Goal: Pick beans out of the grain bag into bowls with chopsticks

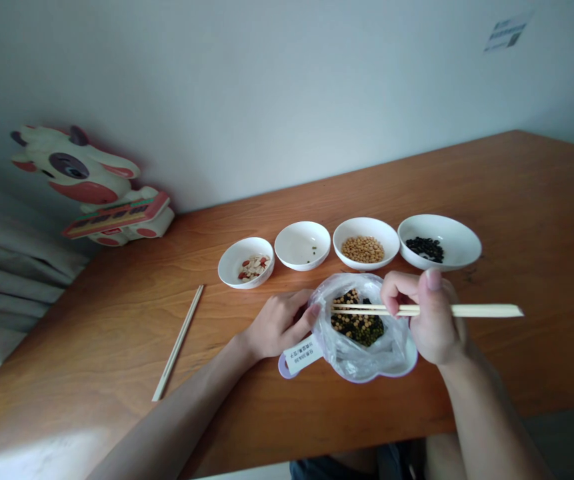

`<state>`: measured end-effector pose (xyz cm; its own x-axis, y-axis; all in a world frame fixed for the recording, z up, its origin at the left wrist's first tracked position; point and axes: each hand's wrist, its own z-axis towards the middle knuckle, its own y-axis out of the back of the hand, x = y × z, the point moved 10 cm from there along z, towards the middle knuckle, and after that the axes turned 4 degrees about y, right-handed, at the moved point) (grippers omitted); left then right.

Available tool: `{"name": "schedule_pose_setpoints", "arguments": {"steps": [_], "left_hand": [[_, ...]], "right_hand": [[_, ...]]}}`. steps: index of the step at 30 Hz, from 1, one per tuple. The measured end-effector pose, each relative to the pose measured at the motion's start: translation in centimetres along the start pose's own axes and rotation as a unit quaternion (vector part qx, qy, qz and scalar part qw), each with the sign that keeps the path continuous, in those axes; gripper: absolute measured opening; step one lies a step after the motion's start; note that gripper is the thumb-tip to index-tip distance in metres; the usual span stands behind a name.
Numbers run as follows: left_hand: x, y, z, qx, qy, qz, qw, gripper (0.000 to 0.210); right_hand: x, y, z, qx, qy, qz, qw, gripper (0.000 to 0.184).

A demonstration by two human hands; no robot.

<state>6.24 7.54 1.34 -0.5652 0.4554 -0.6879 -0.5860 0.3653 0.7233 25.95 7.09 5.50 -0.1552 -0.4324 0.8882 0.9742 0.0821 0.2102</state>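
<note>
My right hand (431,313) grips a pair of pale wooden chopsticks (487,311). Their tips reach into mixed yellow, black and green beans (361,327). These beans lie in a clear plastic bag (391,350) spread open over a lilac-edged, scalloped dish (364,380). At the dish's left side, my left hand (284,323) has its thumb and fingers closed on the bag's edge. Below that hand, a printed white label (303,355) sits on the dish's handle. Whether a bean is between the chopstick tips is too small to tell.
Behind the dish stand four white bowls: one with peanuts (247,280), one with a few green beans (303,265), one with yellow beans (367,265), one with black beans (459,250). Another chopstick pair (179,343) lies left. A cow toy (101,187) leans by the wall.
</note>
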Motion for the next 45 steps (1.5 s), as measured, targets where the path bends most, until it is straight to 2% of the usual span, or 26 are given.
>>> {"name": "schedule_pose_setpoints", "arguments": {"steps": [9, 14, 17, 22, 26, 30, 38, 41, 45], "left_hand": [[0.2, 0.0, 0.0, -0.001, 0.006, 0.006, 1.000, 0.036], [0.4, -0.1, 0.0, 0.003, 0.010, 0.006, 1.000, 0.036], [0.4, -0.1, 0.0, 0.002, 0.010, 0.007, 1.000, 0.035], [0.2, 0.0, 0.0, 0.000, 0.006, 0.007, 1.000, 0.034], [0.2, 0.0, 0.0, -0.002, 0.004, 0.005, 1.000, 0.035], [0.2, 0.0, 0.0, -0.004, 0.007, 0.009, 1.000, 0.035], [0.1, 0.1, 0.0, -0.003, 0.006, 0.010, 1.000, 0.035], [0.1, 0.1, 0.0, -0.004, 0.008, 0.010, 1.000, 0.034], [0.2, 0.0, 0.0, 0.001, 0.010, 0.007, 1.000, 0.034]], "right_hand": [[-0.4, 0.9, 0.0, -0.033, -0.044, 0.048, 0.997, 0.079], [0.3, 3.4, 0.3, -0.105, -0.049, 0.088, 0.989, 0.082], [1.0, 5.8, 0.2, -0.179, -0.012, 0.104, 0.978, 0.082], [1.0, 10.1, -1.4, -0.365, 0.038, 0.090, 0.926, 0.078], [1.0, 11.5, -2.5, -0.431, 0.071, 0.071, 0.897, 0.076], [1.2, 11.9, -2.7, -0.442, 0.098, 0.072, 0.889, 0.074], [0.3, 11.5, -1.9, -0.421, 0.063, 0.108, 0.898, 0.070], [0.4, 11.0, -1.4, -0.389, 0.056, 0.137, 0.909, 0.073], [0.3, 9.4, -0.5, -0.312, 0.004, 0.164, 0.936, 0.076]]}}
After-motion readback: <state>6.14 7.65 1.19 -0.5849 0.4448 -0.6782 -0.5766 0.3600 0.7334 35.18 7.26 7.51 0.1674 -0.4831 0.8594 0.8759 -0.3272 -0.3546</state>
